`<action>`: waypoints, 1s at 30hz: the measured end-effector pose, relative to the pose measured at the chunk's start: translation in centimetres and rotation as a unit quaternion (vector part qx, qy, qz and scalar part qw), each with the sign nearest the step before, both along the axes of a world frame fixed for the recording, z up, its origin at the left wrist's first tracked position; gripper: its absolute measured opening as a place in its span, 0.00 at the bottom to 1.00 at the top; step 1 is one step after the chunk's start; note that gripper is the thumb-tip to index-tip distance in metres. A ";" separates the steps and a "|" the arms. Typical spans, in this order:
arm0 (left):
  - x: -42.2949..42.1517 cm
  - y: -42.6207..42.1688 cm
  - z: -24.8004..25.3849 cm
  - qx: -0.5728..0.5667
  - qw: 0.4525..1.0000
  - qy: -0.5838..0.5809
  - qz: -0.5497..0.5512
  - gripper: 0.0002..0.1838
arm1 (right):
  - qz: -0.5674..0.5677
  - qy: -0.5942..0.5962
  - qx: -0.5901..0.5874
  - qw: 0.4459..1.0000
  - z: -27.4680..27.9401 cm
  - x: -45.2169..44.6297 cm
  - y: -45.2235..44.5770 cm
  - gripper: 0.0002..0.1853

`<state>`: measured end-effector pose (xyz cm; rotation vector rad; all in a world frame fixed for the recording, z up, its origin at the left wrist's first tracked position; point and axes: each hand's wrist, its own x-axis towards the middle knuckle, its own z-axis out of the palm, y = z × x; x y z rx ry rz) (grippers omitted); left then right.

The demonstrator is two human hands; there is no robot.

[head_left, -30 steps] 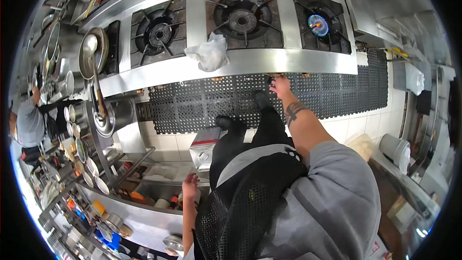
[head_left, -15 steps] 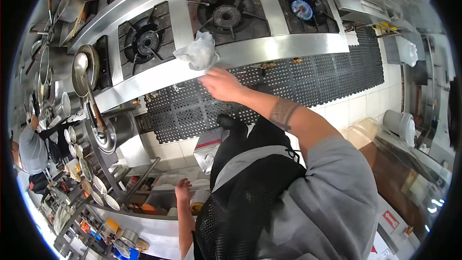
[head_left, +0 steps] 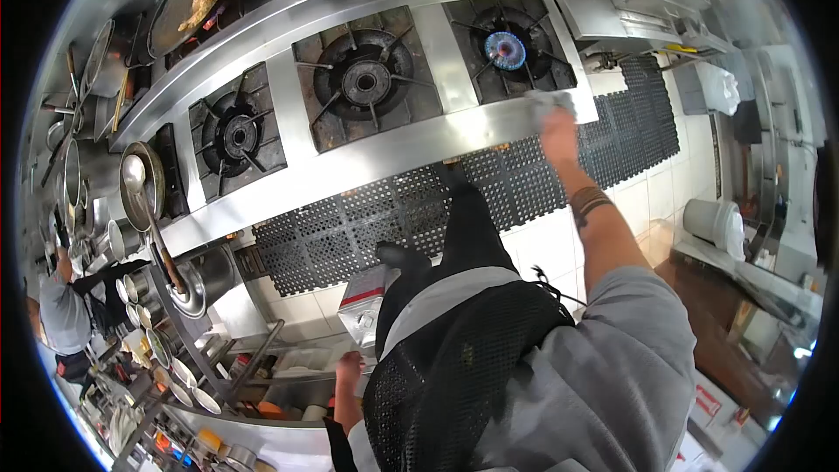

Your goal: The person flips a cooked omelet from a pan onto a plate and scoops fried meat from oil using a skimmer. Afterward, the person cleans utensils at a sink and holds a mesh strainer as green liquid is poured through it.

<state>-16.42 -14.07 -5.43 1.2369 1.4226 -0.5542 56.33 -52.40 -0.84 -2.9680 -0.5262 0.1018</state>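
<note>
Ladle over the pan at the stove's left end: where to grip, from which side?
On the ladle, probably the brown handle end, from above on the person's side. Its bowl lies over the pan, while the handle slants out past the stove's front edge. The left hand is nearer.

From here I can make out white floor tiles (head_left: pixel 546 249) below, with a perforated black mat (head_left: pixel 332 240) laid over the far stretch. On my left, a metal rack (head_left: pixel 259 356) runs toward the near side. A grey steel unit (head_left: pixel 585 0) stands far right; closer in, I see a pale bin (head_left: pixel 712 229) and a brown surface (head_left: pixel 703 306) — bright light (head_left: pixel 802 352) glints along the right edge.
</note>
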 end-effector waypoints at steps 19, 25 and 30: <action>43.0 -8.6 10.9 0.116 0.964 -0.218 -0.095 0.17 | 0.296 -0.011 0.171 0.940 -1.8 21.0 27.6 0.13; 32.3 -9.2 9.3 0.141 0.956 0.027 -0.256 0.18 | 0.288 -0.076 0.088 0.951 -1.0 19.5 27.9 0.13; 32.6 -11.1 6.3 0.090 0.985 -0.097 -0.106 0.20 | 0.400 0.057 0.175 0.898 1.4 6.6 16.3 0.18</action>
